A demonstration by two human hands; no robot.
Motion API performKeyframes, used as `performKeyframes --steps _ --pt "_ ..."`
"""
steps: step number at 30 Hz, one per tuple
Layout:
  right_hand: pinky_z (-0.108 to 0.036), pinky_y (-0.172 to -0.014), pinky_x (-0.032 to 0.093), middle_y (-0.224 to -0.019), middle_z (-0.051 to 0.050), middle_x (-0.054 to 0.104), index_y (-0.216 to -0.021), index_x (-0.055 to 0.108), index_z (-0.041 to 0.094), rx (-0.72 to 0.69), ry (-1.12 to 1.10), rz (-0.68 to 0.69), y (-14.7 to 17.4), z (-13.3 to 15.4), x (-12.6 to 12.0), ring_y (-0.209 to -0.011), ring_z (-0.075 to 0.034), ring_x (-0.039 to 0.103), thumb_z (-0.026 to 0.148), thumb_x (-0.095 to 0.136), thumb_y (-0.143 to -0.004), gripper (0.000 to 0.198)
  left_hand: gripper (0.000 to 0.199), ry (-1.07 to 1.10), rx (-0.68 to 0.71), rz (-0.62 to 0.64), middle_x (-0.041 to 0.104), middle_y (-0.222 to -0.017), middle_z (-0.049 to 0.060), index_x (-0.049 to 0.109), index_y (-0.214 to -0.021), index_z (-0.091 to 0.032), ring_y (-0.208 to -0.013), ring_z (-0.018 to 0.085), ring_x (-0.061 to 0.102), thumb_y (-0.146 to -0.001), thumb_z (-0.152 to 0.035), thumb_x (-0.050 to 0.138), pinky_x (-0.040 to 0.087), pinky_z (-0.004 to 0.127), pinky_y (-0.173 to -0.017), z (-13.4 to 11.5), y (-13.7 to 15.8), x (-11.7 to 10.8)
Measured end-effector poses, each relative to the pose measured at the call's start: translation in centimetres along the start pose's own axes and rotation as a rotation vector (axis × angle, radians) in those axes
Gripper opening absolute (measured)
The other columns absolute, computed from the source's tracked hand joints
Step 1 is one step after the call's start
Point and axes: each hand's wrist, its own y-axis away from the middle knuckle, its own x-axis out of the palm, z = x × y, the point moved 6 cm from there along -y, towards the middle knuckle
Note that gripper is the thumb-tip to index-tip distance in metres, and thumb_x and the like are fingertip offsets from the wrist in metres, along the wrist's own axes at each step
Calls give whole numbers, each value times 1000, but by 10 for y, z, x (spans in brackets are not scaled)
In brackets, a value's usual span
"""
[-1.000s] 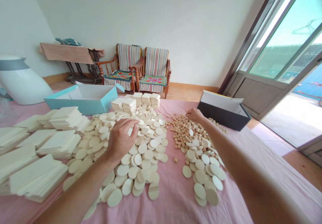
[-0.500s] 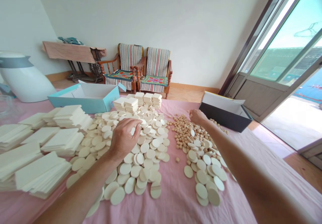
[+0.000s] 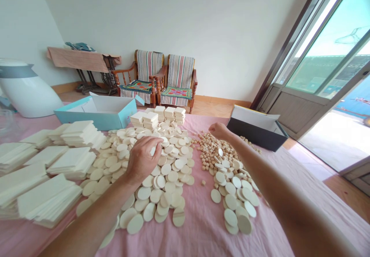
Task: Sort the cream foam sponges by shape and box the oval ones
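My left hand point(image 3: 144, 155) is over the big heap of pale round wooden discs point(image 3: 166, 169), its thumb and fingers bent into a pinch. A pale disc shows right at the fingertips, but I cannot tell whether it is held or lies behind them. Beyond the far edge of a pile of small wooden cubes point(image 3: 212, 147), my right hand point(image 3: 220, 130) is closed, knuckles up. Whatever is in its fingers is hidden. A smaller group of round discs point(image 3: 231, 201) lies nearer me, spilling against the cubes.
Stacks of square wooden tiles point(image 3: 69, 158) fill the left, with smaller stacks point(image 3: 150, 120) behind the discs. A blue open box point(image 3: 115, 120) and a black open box point(image 3: 254, 133) stand at the back. A white jug point(image 3: 31, 91) is far left. Pink cloth point(image 3: 199, 218) covers the table.
My right hand has moved a little left and away from me, past the cubes' far edge. My left hand keeps its place and pinch.
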Motion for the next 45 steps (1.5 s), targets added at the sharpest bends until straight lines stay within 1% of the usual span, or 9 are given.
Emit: performKeyframes --steps 6,11,15,18,23,30,36,40,45 --pt "-24 -83 46 -102 -7 72 -105 71 21 31 9 87 15 -20 31 -98 -19 64 3 48 -71 45 19 6 5 -1 69 -90 5 67 -91 -16 -88 20 63 -86 -17 48 48 32 -84 2 1 2" --pt "-18 -71 48 -94 -3 73 -100 72 18 33 -215 150 9 -19 27 -80 -12 68 1 45 -73 42 20 5 -4 4 69 -90 5 67 -91 -17 -87 19 63 -86 -17 48 48 32 -83 2 0 1" --pt "-22 -77 48 -93 -8 73 -92 74 15 172 -40 43 -4 -34 19 -90 -19 67 7 55 -69 30 19 7 4 1 70 -89 5 67 -90 -16 -87 20 63 -85 -16 48 48 32 -83 1 1 1" --pt "-27 -75 48 -88 -15 72 -81 74 11 225 22 61 -10 -38 29 -89 -25 66 18 61 -69 19 19 4 4 1 69 -89 5 67 -90 -16 -88 19 63 -86 -16 48 48 32 -83 2 1 0" --pt "-25 -66 47 -84 -14 71 -80 72 11 272 57 107 -10 -37 42 -82 -24 66 26 67 -66 21 19 5 7 -5 69 -88 5 67 -91 -16 -87 19 62 -86 -16 49 48 32 -83 2 2 -1" --pt "-19 -66 45 -95 -10 71 -100 70 12 293 52 96 -12 -43 24 -87 -18 65 22 61 -75 29 18 17 3 3 69 -88 5 67 -90 -17 -87 19 62 -86 -15 49 48 32 -83 1 2 0" --pt "-21 -56 46 -70 -7 70 -76 74 13 290 85 298 -6 -37 25 -70 -19 65 20 74 -60 18 19 33 -1 12 69 -88 5 67 -90 -17 -87 19 62 -85 -15 48 49 32 -82 2 2 1" --pt "-22 -56 46 -70 -6 70 -78 73 12 276 113 369 -1 -31 25 -69 -19 64 16 78 -52 27 19 25 -6 5 69 -88 5 67 -90 -17 -87 19 62 -86 -16 48 49 32 -82 3 2 1" --pt "-22 -56 44 -72 -5 69 -80 72 12 238 91 358 6 -28 16 -70 -18 63 17 76 -54 27 19 40 -7 11 69 -88 5 67 -90 -17 -87 19 62 -85 -16 48 49 32 -82 2 2 2"
